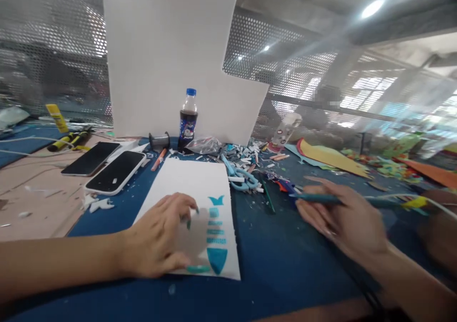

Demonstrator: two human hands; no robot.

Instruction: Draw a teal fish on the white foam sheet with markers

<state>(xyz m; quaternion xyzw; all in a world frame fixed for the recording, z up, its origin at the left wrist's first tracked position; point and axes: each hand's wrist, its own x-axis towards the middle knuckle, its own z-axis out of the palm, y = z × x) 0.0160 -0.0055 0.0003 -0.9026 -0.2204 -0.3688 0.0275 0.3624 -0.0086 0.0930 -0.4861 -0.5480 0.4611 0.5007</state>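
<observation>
My left hand [162, 236] rests on a white sheet of paper [193, 174], fingers apart and loosely bent, with long green nails. Beside its fingertips, a teal fish-like figure lies on the paper: a tail [216, 200], several short bars and a pointed head [217, 260]. Off the sheet to the right, my right hand [344, 215] is closed around a slim teal pen [317, 198], blurred by motion. The pen's front end points left, near a small blue and orange object [285, 187]. Light blue scissors [241, 176] lie between the sheet and that object.
Two phones [116, 172] lie left of the paper. A cola bottle [188, 122] stands behind it, before a white board [167, 50]. Small scraps [243, 154] are piled nearby. Coloured paper [328, 157] lies at the back right. A white cable [437, 205] runs at far right.
</observation>
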